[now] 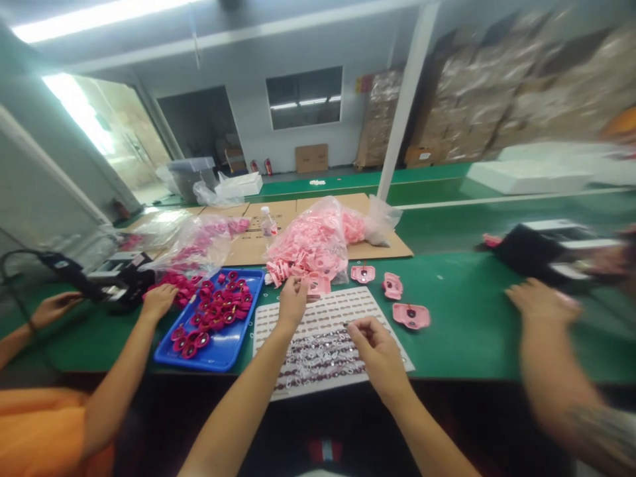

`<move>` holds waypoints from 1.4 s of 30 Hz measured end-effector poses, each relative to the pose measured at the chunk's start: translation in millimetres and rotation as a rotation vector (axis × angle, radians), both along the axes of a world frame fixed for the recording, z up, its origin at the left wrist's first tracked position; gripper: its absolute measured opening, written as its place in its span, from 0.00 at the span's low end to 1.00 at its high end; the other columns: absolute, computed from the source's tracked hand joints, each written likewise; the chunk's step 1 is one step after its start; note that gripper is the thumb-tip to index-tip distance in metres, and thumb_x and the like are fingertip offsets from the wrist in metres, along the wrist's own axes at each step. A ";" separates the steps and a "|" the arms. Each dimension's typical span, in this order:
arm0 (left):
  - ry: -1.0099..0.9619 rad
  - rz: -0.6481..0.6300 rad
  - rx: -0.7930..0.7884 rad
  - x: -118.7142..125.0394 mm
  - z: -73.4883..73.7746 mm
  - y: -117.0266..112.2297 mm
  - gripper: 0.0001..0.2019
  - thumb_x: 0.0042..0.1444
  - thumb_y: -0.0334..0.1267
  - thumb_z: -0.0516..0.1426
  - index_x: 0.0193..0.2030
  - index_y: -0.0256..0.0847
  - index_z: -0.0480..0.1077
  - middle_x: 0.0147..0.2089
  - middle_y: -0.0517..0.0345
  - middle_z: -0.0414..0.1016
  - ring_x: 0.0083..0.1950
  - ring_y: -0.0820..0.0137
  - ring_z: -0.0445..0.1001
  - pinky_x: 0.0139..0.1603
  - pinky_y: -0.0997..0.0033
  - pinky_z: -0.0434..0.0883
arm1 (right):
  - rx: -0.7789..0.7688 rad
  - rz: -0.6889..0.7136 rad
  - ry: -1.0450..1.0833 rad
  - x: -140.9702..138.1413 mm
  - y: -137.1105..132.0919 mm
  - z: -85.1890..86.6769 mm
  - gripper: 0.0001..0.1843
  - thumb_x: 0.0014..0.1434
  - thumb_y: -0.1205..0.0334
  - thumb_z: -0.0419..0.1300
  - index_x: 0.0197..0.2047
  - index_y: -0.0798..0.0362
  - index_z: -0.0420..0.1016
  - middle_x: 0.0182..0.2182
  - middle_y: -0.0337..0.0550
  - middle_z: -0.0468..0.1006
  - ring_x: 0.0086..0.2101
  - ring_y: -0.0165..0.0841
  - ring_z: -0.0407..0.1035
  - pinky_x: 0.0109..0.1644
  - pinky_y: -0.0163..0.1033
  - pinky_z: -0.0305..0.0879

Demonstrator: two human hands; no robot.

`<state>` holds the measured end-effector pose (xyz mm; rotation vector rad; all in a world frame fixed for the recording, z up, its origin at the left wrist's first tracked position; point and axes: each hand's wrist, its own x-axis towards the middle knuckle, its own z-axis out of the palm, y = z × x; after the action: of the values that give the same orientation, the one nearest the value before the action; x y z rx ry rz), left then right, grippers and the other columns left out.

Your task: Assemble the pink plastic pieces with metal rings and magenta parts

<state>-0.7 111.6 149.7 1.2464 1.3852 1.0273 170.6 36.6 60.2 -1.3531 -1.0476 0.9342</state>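
My left hand (293, 303) is closed on the edge of a pink plastic part (318, 283), just in front of a heap of similar parts. Over a white sheet (342, 302) with rows of small dark and clear pieces, my right hand (380, 354) has thumb and forefinger pinched together. A tiny dark spot shows at those fingertips, too small to name. Right of the sheet lie three pink parts with dark round centres, among them a wide one (411, 316). The clear bag (318, 232) behind my left hand spills pink parts onto the table.
A blue tray (163, 351) of magenta parts stands to the left. A co-worker's hand (159, 301) touches magenta parts beside it; another person's hand (541, 301) rests at the right near a black device (529, 255). Cardboard (397, 248) and a bottle (268, 224) lie behind.
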 end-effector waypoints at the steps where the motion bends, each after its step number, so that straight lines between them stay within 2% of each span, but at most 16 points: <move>1: -0.021 -0.004 0.017 17.1 -16.4 1.0 0.12 0.53 0.38 0.47 0.42 0.36 0.61 0.41 0.54 0.65 0.38 0.72 0.67 0.37 0.68 0.67 | 0.036 0.014 -0.076 -2.8 2.4 8.5 0.07 0.47 0.52 0.53 0.25 0.45 0.62 0.18 0.41 0.62 0.19 0.30 0.56 0.23 0.41 0.51; 4: -0.081 -0.001 0.094 41.1 -52.5 -4.0 0.09 0.52 0.36 0.48 0.40 0.41 0.62 0.39 0.57 0.67 0.35 0.74 0.68 0.33 0.74 0.67 | 0.142 0.054 -0.318 -14.2 11.4 34.5 0.06 0.51 0.54 0.50 0.28 0.46 0.63 0.23 0.42 0.66 0.25 0.32 0.59 0.30 0.40 0.56; 6: -0.108 0.008 0.139 35.8 -60.5 -14.5 0.08 0.51 0.37 0.49 0.38 0.44 0.63 0.37 0.60 0.68 0.35 0.72 0.68 0.31 0.75 0.66 | 0.232 0.048 -0.464 -23.5 19.1 46.7 0.07 0.53 0.56 0.48 0.30 0.48 0.64 0.26 0.43 0.66 0.28 0.32 0.60 0.34 0.40 0.56; 9: -0.085 0.008 0.222 18.8 -58.0 -33.2 0.09 0.49 0.40 0.50 0.38 0.47 0.64 0.34 0.62 0.69 0.35 0.69 0.69 0.32 0.72 0.65 | 0.344 0.046 -0.628 -36.1 29.7 54.2 0.09 0.54 0.58 0.47 0.32 0.51 0.64 0.31 0.44 0.66 0.34 0.34 0.59 0.39 0.41 0.55; 12: -0.014 0.003 0.308 7.8 -51.9 -46.5 0.10 0.49 0.40 0.49 0.40 0.49 0.64 0.33 0.61 0.70 0.35 0.67 0.69 0.34 0.71 0.64 | 0.367 0.086 -0.709 -44.1 35.3 54.6 0.09 0.55 0.59 0.47 0.31 0.53 0.64 0.30 0.44 0.65 0.35 0.34 0.59 0.41 0.41 0.55; 17: 0.115 -0.032 0.399 -8.9 -46.2 -57.5 0.12 0.50 0.39 0.48 0.41 0.50 0.66 0.36 0.60 0.70 0.38 0.65 0.68 0.38 0.69 0.63 | 0.341 0.173 -0.611 -51.1 37.5 52.9 0.08 0.53 0.58 0.49 0.28 0.53 0.63 0.29 0.42 0.65 0.32 0.32 0.60 0.38 0.39 0.57; 19: 0.151 -0.046 0.416 -19.2 -47.4 -61.8 0.12 0.50 0.39 0.47 0.41 0.51 0.65 0.37 0.61 0.70 0.38 0.65 0.68 0.39 0.68 0.62 | 0.311 0.253 -0.481 -55.5 39.4 50.4 0.08 0.52 0.58 0.50 0.32 0.53 0.63 0.32 0.42 0.66 0.33 0.32 0.61 0.38 0.39 0.58; 22: 0.144 -0.076 0.407 -36.6 -53.4 -68.7 0.13 0.51 0.38 0.46 0.43 0.51 0.64 0.37 0.63 0.69 0.37 0.67 0.68 0.38 0.69 0.63 | 0.195 0.519 -0.263 -66.5 44.0 42.1 0.11 0.53 0.58 0.49 0.39 0.51 0.62 0.34 0.43 0.68 0.34 0.32 0.63 0.37 0.38 0.60; 24: 0.136 -0.080 0.391 -49.3 -58.6 -72.4 0.14 0.52 0.37 0.45 0.44 0.50 0.63 0.37 0.64 0.69 0.37 0.67 0.68 0.39 0.69 0.62 | 0.128 0.640 -0.194 -77.3 46.8 33.6 0.11 0.53 0.57 0.49 0.38 0.51 0.64 0.32 0.42 0.69 0.33 0.32 0.64 0.36 0.38 0.61; 28: 0.201 -0.019 0.411 -80.0 -66.2 -76.6 0.14 0.52 0.37 0.45 0.45 0.48 0.63 0.41 0.60 0.68 0.42 0.65 0.66 0.43 0.67 0.60 | 0.088 0.637 -0.166 -110.6 46.6 15.3 0.10 0.53 0.56 0.49 0.35 0.51 0.65 0.30 0.42 0.69 0.30 0.32 0.64 0.33 0.37 0.62; 31: 0.349 0.053 0.473 -106.1 -70.6 -79.4 0.22 0.44 0.40 0.54 0.49 0.47 0.59 0.47 0.55 0.63 0.49 0.58 0.59 0.48 0.62 0.55 | 0.082 0.633 -0.193 -144.6 41.6 7.8 0.10 0.53 0.56 0.47 0.36 0.50 0.64 0.30 0.42 0.69 0.31 0.32 0.64 0.33 0.37 0.63; 33: 0.418 0.071 0.487 -124.0 -75.5 -82.5 0.28 0.38 0.39 0.59 0.50 0.47 0.59 0.46 0.53 0.63 0.49 0.55 0.58 0.49 0.60 0.53 | 0.088 0.695 -0.222 -167.6 39.3 6.6 0.10 0.54 0.56 0.46 0.36 0.50 0.64 0.31 0.42 0.69 0.31 0.32 0.65 0.34 0.38 0.63; 34: 0.434 0.086 0.484 -133.3 -78.8 -84.7 0.28 0.37 0.39 0.59 0.48 0.47 0.60 0.44 0.52 0.64 0.47 0.55 0.58 0.48 0.60 0.53 | 0.096 0.752 -0.244 -178.1 39.6 6.3 0.11 0.54 0.56 0.46 0.37 0.50 0.64 0.31 0.41 0.69 0.32 0.33 0.65 0.35 0.38 0.63; 37: 0.378 0.269 0.427 -162.1 -92.3 -94.0 0.22 0.38 0.39 0.59 0.43 0.46 0.64 0.40 0.52 0.65 0.45 0.56 0.61 0.45 0.60 0.56 | 0.161 0.870 -0.402 -204.7 49.9 2.1 0.13 0.55 0.57 0.43 0.40 0.49 0.63 0.33 0.41 0.70 0.33 0.32 0.65 0.36 0.38 0.64; 40: 0.217 0.483 0.345 -187.9 -108.6 -106.0 0.18 0.42 0.42 0.56 0.42 0.47 0.62 0.41 0.56 0.64 0.44 0.60 0.62 0.44 0.61 0.59 | 0.225 0.814 -0.561 -228.1 72.9 -9.1 0.15 0.56 0.58 0.41 0.43 0.50 0.62 0.35 0.43 0.69 0.35 0.33 0.65 0.38 0.39 0.62; 42: 0.156 0.544 0.317 -199.9 -118.8 -113.2 0.15 0.47 0.43 0.51 0.44 0.48 0.60 0.42 0.57 0.64 0.44 0.62 0.63 0.44 0.61 0.60 | 0.262 0.766 -0.614 -244.7 90.5 -17.5 0.15 0.54 0.61 0.44 0.44 0.52 0.61 0.38 0.45 0.68 0.40 0.35 0.62 0.44 0.41 0.58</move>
<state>-200.6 -1.6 30.9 1.2170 1.7880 1.5985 -74.1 127.1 42.7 -1.0282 -2.1753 0.8764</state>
